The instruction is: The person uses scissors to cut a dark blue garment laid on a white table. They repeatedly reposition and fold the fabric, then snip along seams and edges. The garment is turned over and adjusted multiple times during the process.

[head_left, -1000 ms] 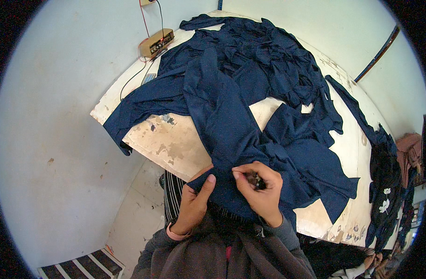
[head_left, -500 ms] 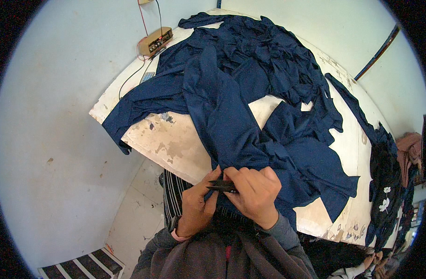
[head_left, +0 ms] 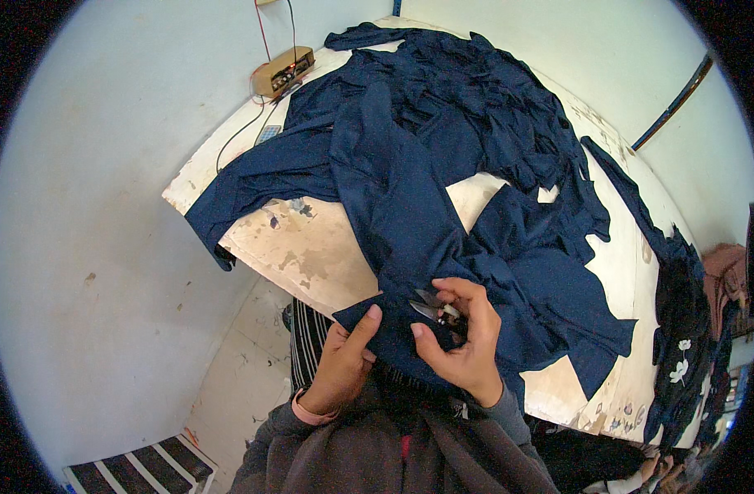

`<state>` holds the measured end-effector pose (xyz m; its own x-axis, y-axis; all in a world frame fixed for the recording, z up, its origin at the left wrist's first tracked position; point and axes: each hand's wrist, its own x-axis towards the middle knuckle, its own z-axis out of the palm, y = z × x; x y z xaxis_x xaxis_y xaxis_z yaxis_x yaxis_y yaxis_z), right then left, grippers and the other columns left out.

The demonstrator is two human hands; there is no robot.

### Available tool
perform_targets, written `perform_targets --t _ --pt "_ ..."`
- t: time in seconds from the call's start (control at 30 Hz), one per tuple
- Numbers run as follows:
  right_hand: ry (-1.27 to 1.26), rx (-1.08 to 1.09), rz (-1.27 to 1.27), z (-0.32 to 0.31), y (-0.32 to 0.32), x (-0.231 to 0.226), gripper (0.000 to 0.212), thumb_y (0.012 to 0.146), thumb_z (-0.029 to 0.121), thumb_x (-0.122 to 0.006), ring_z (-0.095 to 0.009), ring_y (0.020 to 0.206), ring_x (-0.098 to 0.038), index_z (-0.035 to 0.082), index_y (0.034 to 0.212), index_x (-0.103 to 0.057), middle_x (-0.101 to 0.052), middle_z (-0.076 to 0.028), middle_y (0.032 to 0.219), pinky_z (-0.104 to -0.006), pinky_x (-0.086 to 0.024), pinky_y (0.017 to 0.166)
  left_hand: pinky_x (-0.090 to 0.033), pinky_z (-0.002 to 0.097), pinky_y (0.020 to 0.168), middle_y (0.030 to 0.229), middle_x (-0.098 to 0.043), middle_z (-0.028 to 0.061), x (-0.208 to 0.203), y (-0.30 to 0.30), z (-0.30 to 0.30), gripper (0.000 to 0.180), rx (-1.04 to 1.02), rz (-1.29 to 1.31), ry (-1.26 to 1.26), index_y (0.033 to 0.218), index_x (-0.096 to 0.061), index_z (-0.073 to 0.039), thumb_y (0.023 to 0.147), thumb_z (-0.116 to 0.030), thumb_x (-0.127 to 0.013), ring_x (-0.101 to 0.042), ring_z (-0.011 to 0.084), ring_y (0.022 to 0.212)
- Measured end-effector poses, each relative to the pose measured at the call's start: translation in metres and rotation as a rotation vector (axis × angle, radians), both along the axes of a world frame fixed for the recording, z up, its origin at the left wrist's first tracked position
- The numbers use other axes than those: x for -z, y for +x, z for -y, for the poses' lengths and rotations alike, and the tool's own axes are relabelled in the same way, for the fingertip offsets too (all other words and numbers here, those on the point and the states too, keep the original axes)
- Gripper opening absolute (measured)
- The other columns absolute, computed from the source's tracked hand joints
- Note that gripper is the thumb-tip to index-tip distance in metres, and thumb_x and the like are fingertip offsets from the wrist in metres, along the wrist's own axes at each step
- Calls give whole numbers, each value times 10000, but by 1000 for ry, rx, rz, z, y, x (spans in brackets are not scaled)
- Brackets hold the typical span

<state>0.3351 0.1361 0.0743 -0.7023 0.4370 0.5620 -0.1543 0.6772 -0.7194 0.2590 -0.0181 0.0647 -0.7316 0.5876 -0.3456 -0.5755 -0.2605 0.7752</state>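
Pale, faintly marked walls [head_left: 105, 181] enclose a cream-topped bench [head_left: 307, 255] with worn brown patches, and I watch it all through the head camera. Large, rumpled navy-blue fabric [head_left: 406, 206] sprawls over most of the bench, its near end coming over the front edge to the wearer; I take it as my landmark. At that near end I see both hands at work. The left hand [head_left: 341, 362] is closed in a pinch, thumb on top of a corner of the navy-blue fabric, fingers beneath. The right hand [head_left: 467, 342] is half curled, thumb and forefinger apart, holding small metal snips [head_left: 426, 308] with parted blades pointing toward the left hand, just above the fabric. Beyond the fabric's far left I make out a tan box-shaped radio [head_left: 284, 72] with wires, and just beside the fabric's left part a small grey remote [head_left: 267, 135]. Right of the fabric lies a black garment with white flowers [head_left: 677, 346].
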Motion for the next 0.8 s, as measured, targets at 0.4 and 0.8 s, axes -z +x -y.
perform_targets --t 0.4,0.8 --pt "386 -24 116 14 12 -10 492 748 168 -820 -167 725 -682 120 1212 -663 -728 -12 991 -314 -413 612 -477 315 1019 1329 -659 126 2 -9 20 601 269 -63 130 1547 -386 -12 1057 -317 -555 -661 197 1151" --pt "-965 -295 44 -24 18 -20 135 945 52 -716 -38 812 -588 47 1053 -636 -665 44 912 -204 -463 778 -82 572 1243 1184 -706 94 -19 -71 -13 523 334 -1405 -144 1294 -682 -125 816 -263 -839 -475 308 1409"
